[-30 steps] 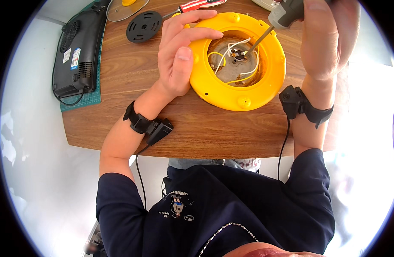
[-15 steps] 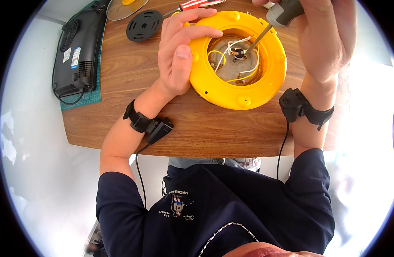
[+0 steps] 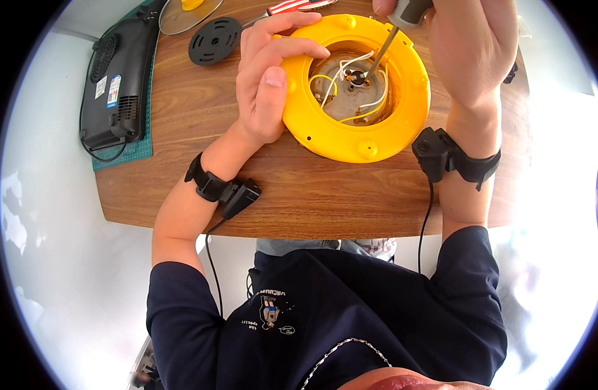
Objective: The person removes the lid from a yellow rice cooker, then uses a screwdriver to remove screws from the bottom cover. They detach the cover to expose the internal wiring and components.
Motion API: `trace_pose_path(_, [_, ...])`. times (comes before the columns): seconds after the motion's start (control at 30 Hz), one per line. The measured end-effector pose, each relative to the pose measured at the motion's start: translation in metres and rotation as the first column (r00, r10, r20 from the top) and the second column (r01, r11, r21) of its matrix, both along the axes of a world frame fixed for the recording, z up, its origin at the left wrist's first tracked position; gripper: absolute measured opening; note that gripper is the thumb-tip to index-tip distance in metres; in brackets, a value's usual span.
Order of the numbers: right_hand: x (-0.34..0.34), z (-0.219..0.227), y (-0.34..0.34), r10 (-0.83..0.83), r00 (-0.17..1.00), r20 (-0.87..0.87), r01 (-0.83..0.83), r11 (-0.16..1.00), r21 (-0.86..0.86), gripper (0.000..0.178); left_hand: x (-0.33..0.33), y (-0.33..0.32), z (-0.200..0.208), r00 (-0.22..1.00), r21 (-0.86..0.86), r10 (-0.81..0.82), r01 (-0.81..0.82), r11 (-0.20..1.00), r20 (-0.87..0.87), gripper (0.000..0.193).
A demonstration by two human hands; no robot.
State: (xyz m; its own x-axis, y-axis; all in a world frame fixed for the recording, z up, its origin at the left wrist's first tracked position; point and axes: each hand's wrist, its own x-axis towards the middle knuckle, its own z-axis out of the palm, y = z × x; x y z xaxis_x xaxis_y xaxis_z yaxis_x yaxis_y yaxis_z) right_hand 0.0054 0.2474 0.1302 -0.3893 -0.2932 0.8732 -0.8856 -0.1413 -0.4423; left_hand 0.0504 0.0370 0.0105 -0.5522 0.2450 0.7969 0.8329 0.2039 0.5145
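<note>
A round yellow appliance base (image 3: pixel 403 123) with an open metal middle lies on the wooden table. Inside it run white wires (image 3: pixel 342 77) and yellow wires (image 3: pixel 367 117) around a small round black part (image 3: pixel 357 78) at the centre. My left hand (image 3: pixel 263 97) grips the base's left side, fingers over the rim and thumb against the outer edge. In my right hand (image 3: pixel 474 52), above the far right of the base, is a screwdriver (image 3: pixel 383 51) with a grey handle. Its shaft slants down to the left, and its tip is at the black part. The frame's top edge cuts off some of my right fingers.
Beyond my left hand lie a black slotted disc (image 3: pixel 214 40) and a red-and-white striped screwdriver handle (image 3: pixel 292 6). A glass lid (image 3: pixel 188 19) sits at the far left. An upturned black appliance (image 3: pixel 117 84) rests on a green cutting mat (image 3: pixel 139 151).
The yellow base has shifted slightly left, together with my left hand. My right hand and the screwdriver have moved left and a little farther away; the tip stays at the black part.
</note>
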Motion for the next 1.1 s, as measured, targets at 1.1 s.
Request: trace_pose_path(1.1, [-0.012,-0.010,0.005,0.682,0.579,0.447,-0.410,0.717,-0.563,0.030,0.002,0.000,0.007,0.996,-0.017,-0.073,0.074,0.997,0.050,0.059])
